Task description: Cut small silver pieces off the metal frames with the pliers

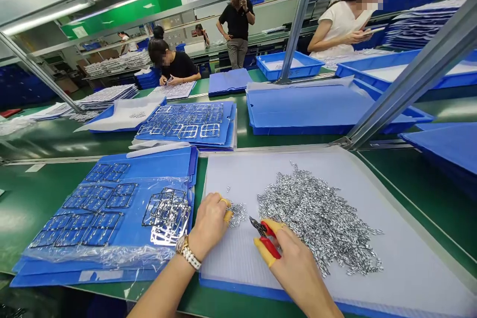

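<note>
Your right grip (294, 263) pinches red cutters (268, 243), tips toward the small metal pile (237, 214) beside your pressed-together left grip (210, 223).

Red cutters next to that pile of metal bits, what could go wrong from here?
The red-handled side cutters in the right hand are close to the left hand, so a slip could nick its yellow finger cots. The loose metal clippings lie in an open heap on the white sheet, so a bump might scatter them.
</note>
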Available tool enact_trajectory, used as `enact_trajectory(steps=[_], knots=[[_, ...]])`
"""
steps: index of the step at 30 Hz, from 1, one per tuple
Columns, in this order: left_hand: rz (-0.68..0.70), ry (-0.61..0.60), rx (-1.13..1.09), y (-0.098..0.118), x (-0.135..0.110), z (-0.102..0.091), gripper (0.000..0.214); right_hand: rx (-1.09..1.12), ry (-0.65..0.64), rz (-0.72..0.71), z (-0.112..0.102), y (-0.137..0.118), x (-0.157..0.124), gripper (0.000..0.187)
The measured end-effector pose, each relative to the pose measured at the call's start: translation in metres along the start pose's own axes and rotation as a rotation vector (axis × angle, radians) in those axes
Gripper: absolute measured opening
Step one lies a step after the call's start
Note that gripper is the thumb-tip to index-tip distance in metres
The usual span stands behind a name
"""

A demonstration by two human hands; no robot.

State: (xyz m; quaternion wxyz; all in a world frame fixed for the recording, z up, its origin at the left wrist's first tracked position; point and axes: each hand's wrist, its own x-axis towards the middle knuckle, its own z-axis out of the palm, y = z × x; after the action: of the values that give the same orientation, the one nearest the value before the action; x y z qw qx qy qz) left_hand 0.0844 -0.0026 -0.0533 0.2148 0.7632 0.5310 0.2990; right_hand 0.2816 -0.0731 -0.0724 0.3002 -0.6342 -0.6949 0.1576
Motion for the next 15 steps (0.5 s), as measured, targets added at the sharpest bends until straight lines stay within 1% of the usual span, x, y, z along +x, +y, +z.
enact_trajectory(steps=[1,3,5,9,12,15], knots=[[-0.024,0.01,-0.002,-0.005,0.001,0.007,0.008,0.005,0.002,-0.008,0.001,0.003,-0.002,0.03],[-0.055,0.02,-0.015,-0.012,0.0,0.013,0.008,0.015,0.014,-0.012,0.003,0.01,-0.006,0.031],[-0.085,0.024,-0.043,-0.016,-0.002,0.012,0.01,0.025,0.018,-0.005,0.005,0.015,-0.008,0.031],[-0.151,0.044,-0.154,-0.015,-0.005,0.007,0.011,0.057,0.011,0.007,0.008,0.017,-0.01,0.033],[-0.215,0.082,-0.269,-0.016,-0.002,0.006,0.013,0.062,0.047,-0.005,0.011,0.019,-0.01,0.033],[-0.273,0.12,-0.386,-0.019,0.002,0.006,0.015,0.045,0.057,-0.024,0.015,0.02,-0.01,0.033]])
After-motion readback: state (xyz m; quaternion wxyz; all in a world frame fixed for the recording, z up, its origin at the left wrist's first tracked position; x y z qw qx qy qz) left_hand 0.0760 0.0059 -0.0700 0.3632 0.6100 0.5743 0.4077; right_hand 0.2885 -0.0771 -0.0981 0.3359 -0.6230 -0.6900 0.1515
